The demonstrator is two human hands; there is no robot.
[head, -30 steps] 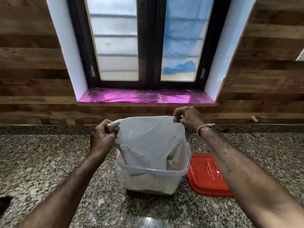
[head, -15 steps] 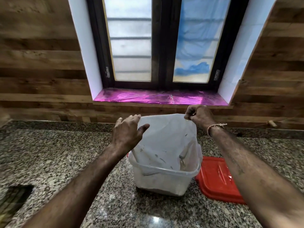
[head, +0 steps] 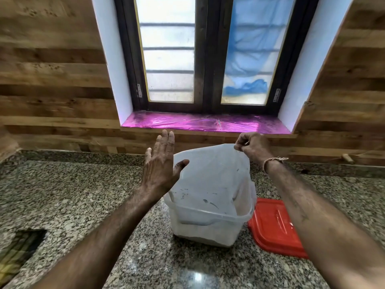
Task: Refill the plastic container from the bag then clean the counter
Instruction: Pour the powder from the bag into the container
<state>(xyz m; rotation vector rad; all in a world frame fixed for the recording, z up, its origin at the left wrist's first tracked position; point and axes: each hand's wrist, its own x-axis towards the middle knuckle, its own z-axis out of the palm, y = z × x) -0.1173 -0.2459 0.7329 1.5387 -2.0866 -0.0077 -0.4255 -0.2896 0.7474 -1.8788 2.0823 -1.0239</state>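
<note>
A translucent white plastic container [head: 208, 228] stands on the granite counter [head: 73, 201]. A limp white plastic bag [head: 212, 176] hangs upside down with its lower end inside the container. My right hand [head: 253, 146] pinches the bag's upper right corner and holds it up. My left hand [head: 161, 163] is flat with straight fingers beside the bag's left edge, its thumb against the plastic. What lies inside the container is hidden by the bag.
A red lid [head: 275, 226] lies flat on the counter right of the container. A dark cloth [head: 18, 251] shows at the lower left edge. Behind are a wooden wall and a window with a shiny pink sill [head: 206, 124].
My left hand let go of the bag's left corner and opened flat beside it. My right hand kept its pinch. The bag now hangs slack from one corner.
</note>
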